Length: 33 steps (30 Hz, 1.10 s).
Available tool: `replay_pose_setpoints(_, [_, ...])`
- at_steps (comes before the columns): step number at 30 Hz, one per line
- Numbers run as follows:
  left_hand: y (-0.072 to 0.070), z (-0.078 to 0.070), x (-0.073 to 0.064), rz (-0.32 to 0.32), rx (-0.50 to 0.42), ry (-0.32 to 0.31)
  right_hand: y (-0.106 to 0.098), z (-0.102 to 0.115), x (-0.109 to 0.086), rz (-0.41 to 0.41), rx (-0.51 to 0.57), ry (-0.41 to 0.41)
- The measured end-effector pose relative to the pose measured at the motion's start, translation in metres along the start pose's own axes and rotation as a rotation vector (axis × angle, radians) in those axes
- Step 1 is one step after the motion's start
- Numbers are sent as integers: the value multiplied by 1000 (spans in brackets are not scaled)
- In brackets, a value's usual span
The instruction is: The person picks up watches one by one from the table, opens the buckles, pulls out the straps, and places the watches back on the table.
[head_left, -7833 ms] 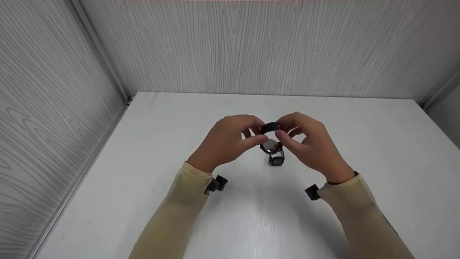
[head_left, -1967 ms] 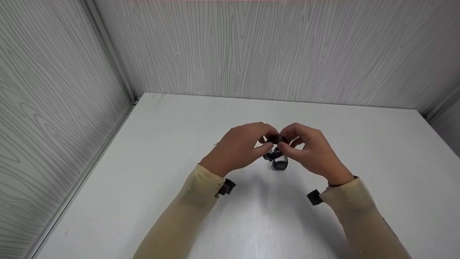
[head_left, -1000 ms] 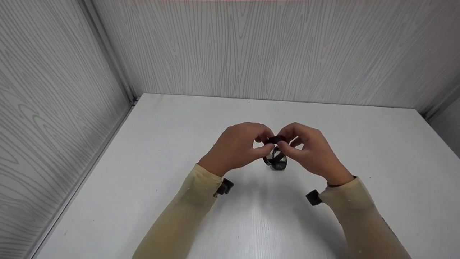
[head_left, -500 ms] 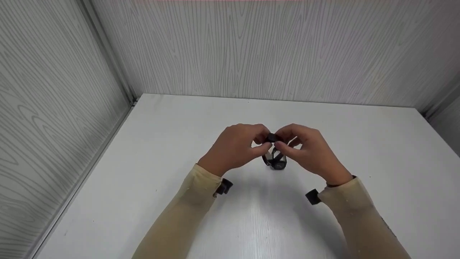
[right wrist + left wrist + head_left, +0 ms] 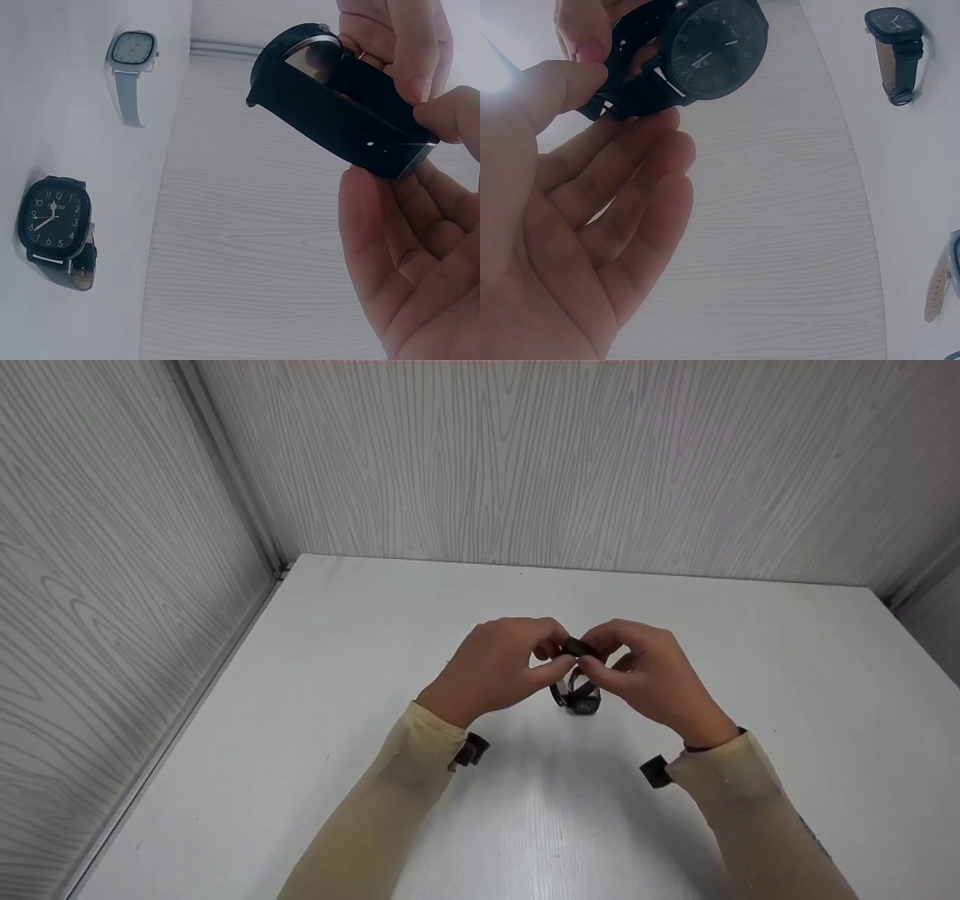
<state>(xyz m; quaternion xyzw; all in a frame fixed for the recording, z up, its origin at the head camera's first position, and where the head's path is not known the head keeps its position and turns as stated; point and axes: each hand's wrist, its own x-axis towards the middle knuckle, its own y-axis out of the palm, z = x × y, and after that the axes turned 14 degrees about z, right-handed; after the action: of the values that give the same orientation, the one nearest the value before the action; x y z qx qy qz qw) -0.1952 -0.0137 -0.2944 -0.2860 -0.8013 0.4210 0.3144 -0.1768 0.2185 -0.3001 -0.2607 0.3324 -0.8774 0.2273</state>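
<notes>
A round-faced black wristwatch [image 5: 718, 52] hangs between my two hands above the white table, its strap curved into a loop. My left hand [image 5: 499, 664] pinches the black strap [image 5: 330, 124] between thumb and fingers. From the other side my right hand [image 5: 649, 671] pinches the strap near its end, where a metal edge shows in the right wrist view. The fingertips of both hands nearly meet there. Whether the buckle is fastened is hidden by the fingers. Just below stands a square-faced black watch [image 5: 56, 217] on the table.
A pale watch with a light strap [image 5: 135, 56] lies farther along the table in the right wrist view. The white tabletop [image 5: 375, 615] ends at a wood-grained back panel [image 5: 525, 472], with another panel [image 5: 112, 547] at the left.
Since the oldest frame, my hands have drawn closer together and a little nearer the body. The round watch has turned with them. Over the last second only the fingers and strap shift slightly.
</notes>
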Motion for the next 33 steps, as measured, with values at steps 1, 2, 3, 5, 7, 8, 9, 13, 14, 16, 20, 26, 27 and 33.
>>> replay_pose_setpoints(1, [0, 0, 0, -2, -6, -4, 0, 0, 0, -9, 6, -1])
replay_pose_setpoints(2, [0, 0, 0, -3, -13, -7, 0, 1, 0, -15, 8, 0])
replay_pose_setpoints(3, [0, 0, 1, -4, -17, -11, 0, 0, 1, -18, 7, 4])
replay_pose_setpoints(5, [0, 0, 1, -6, -18, -18, 0, 0, 0, -23, 3, 10])
replay_pose_setpoints(7, [1, 0, 1, -7, -14, -24, 0, 0, 0, -25, -2, 14])
replay_pose_setpoints(8, [1, 0, 0, -7, -14, -24, 0, 0, 0, -25, -6, 16])
replay_pose_setpoints(9, [1, 0, 0, -5, -10, -24, 0, -1, 0, -26, -8, 16])
replay_pose_setpoints(13, [1, 0, 1, 5, -10, -30, 0, -2, 0, -30, -20, 15])
replay_pose_setpoints(14, [1, 0, 1, 9, -9, -33, 0, -2, 0, -31, -22, 15])
replay_pose_setpoints(16, [1, 0, 1, 19, -8, -43, 0, -3, 0, -32, -27, 16])
replay_pose_setpoints(20, [2, 1, 1, 55, -1, -70, 0, -3, -1, -33, -29, 23])
replay_pose_setpoints(26, [1, 1, 2, 98, -7, -105, 0, -3, 0, -40, -23, 40])
replay_pose_setpoints(27, [0, 1, 1, 99, -8, -106, 0, -3, 0, -37, -21, 41])
replay_pose_setpoints(33, [2, 1, 0, 119, -10, -115, 0, -4, 0, -29, -14, 38])
